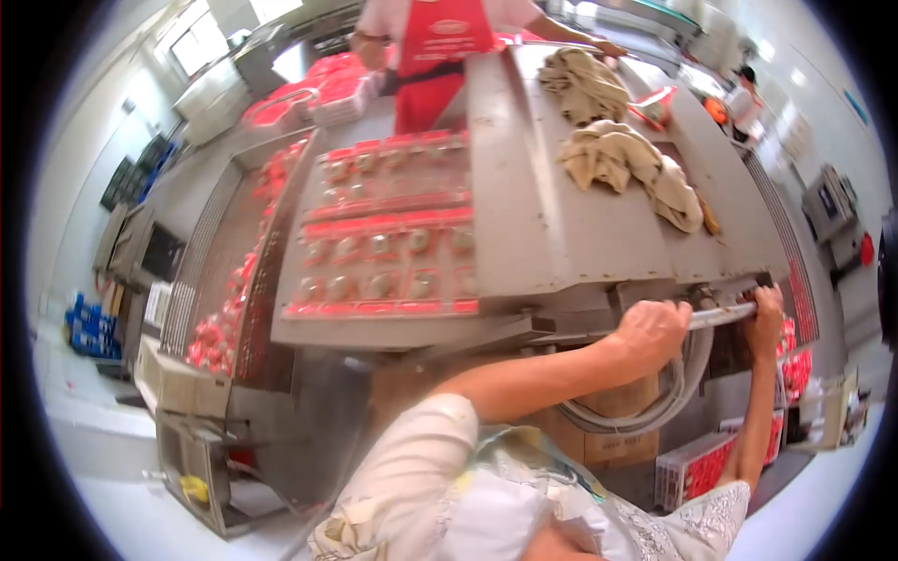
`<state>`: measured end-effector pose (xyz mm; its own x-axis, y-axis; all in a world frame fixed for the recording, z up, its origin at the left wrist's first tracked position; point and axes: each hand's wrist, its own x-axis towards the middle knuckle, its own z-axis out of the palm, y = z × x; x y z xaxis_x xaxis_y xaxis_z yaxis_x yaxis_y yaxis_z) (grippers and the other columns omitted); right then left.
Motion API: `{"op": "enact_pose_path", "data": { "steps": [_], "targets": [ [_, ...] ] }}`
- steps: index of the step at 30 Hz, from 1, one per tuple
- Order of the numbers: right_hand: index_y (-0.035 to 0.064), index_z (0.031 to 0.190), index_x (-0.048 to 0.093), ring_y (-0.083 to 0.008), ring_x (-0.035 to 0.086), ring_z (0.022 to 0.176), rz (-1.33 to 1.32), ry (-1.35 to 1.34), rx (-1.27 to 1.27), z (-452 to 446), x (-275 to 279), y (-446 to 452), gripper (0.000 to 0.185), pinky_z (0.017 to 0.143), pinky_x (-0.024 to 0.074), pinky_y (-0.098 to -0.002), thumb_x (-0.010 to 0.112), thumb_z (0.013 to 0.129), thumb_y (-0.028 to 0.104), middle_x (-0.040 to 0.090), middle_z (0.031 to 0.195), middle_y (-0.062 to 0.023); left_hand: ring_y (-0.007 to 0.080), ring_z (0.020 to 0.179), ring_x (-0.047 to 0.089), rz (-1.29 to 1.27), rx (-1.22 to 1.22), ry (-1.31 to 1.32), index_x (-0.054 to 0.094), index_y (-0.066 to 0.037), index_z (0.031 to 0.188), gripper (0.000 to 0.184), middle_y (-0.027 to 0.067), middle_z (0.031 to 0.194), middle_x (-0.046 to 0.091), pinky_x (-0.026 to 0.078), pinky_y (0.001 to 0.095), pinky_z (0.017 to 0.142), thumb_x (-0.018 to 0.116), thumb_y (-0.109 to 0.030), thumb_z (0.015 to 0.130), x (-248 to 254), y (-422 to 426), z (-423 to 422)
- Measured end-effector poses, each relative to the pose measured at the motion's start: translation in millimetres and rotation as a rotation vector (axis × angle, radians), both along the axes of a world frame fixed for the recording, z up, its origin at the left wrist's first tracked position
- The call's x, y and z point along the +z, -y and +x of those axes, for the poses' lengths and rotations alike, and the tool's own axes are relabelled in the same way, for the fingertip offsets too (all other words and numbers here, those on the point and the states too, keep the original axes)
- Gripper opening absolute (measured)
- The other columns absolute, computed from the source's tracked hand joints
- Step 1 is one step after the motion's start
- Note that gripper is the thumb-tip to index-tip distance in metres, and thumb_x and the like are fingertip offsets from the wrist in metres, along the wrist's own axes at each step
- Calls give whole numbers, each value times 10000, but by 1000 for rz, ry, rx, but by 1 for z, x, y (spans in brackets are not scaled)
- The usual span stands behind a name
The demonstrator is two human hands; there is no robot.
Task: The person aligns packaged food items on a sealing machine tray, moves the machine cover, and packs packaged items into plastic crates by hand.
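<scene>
My left hand (655, 331) is closed round the near end of a pale metal bar (718, 317) at the front edge of a steel machine (524, 206). Further right, my right hand (765, 316) is closed at the bar's other end, beside the machine's corner. Coiled grey hoses (687, 379) hang below the bar. On the machine top lie two crumpled beige cloths, one at the back (582, 84) and one nearer (608, 154). Left of the lid, red-edged packs (379, 243) with round pale items sit in rows.
A person in a red apron (440, 37) stands behind the machine. A perforated steel trough (253, 280) with red packs runs along the left. White crates (692, 467) of red packs stand low right. Another person (744, 103) is far right.
</scene>
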<state>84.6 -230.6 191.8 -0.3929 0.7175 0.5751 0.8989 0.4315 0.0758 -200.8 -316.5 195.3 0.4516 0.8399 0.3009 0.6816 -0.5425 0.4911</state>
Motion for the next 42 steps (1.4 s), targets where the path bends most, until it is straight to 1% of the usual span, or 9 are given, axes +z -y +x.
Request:
{"op": "enact_pose_path", "data": {
  "steps": [3, 11, 19, 22, 26, 35, 36, 38, 42],
  "targets": [
    [15, 704, 480, -354, 500, 777, 59, -2, 32, -5, 3, 11, 47, 940, 381, -460, 514, 682, -9, 492, 709, -147, 294, 760, 648, 99, -5, -42, 543, 0, 932, 429, 148, 809, 617, 518, 363, 664, 755, -305, 717, 15, 16, -11],
    [20, 686, 469, -353, 456, 719, 133, -11, 92, 8, -9, 27, 101, 705, 355, -431, 550, 637, -17, 490, 701, -147, 247, 685, 645, 164, 162, -111, 556, -32, 823, 496, 103, 700, 607, 501, 327, 611, 670, -507, 738, 15, 42, 4],
    [-5, 715, 550, -350, 515, 678, -307, 81, 516, 31, 8, -11, 183, 580, 430, -414, 619, 545, -5, 529, 742, -150, 260, 548, 634, 79, 371, -71, 620, -52, 687, 578, 101, 566, 601, 490, 372, 505, 513, -604, 821, 11, 32, 30],
    [14, 755, 617, -356, 579, 681, -581, -71, 387, 23, 15, -11, 184, 629, 476, -403, 666, 580, 43, 596, 746, -155, 280, 531, 621, 55, 491, -108, 637, -59, 639, 610, 118, 551, 594, 481, 384, 494, 482, -616, 834, 11, 26, 40],
    [53, 738, 651, -334, 629, 662, -549, 324, 424, 35, -4, -34, 201, 643, 494, -423, 708, 600, 187, 611, 639, -158, 304, 512, 599, 7, 660, -109, 636, -88, 574, 631, 121, 517, 571, 464, 401, 483, 442, -617, 859, -6, 22, 43],
    [57, 804, 649, -324, 656, 749, -759, 527, 454, -98, -124, 7, 255, 687, 511, -419, 678, 654, 261, 658, 737, -160, 327, 527, 595, -192, 849, -166, 646, -87, 573, 611, 136, 555, 595, 462, 434, 509, 437, -574, 879, -141, 67, -81],
    [56, 809, 648, -321, 658, 754, -788, 539, 445, -150, -135, 29, 258, 690, 512, -418, 672, 655, 262, 660, 744, -162, 331, 502, 580, -166, 848, -181, 634, -92, 559, 586, 134, 536, 582, 451, 444, 495, 459, -550, 879, -148, 87, -133],
    [67, 763, 650, -339, 639, 682, -758, 483, 486, -154, -155, 28, 185, 655, 498, -432, 639, 629, 193, 636, 676, -166, 328, 494, 576, -192, 839, -185, 619, -92, 559, 555, 132, 527, 574, 444, 441, 480, 492, -535, 867, -151, 87, -137],
    [104, 669, 622, -314, 634, 616, -772, 440, 458, -149, -166, 22, 144, 594, 491, -419, 647, 626, 239, 621, 616, -130, 304, 460, 558, -165, 804, -179, 570, -100, 547, 497, 111, 494, 543, 418, 405, 429, 576, -514, 823, -147, 85, -139]
  ]
}}
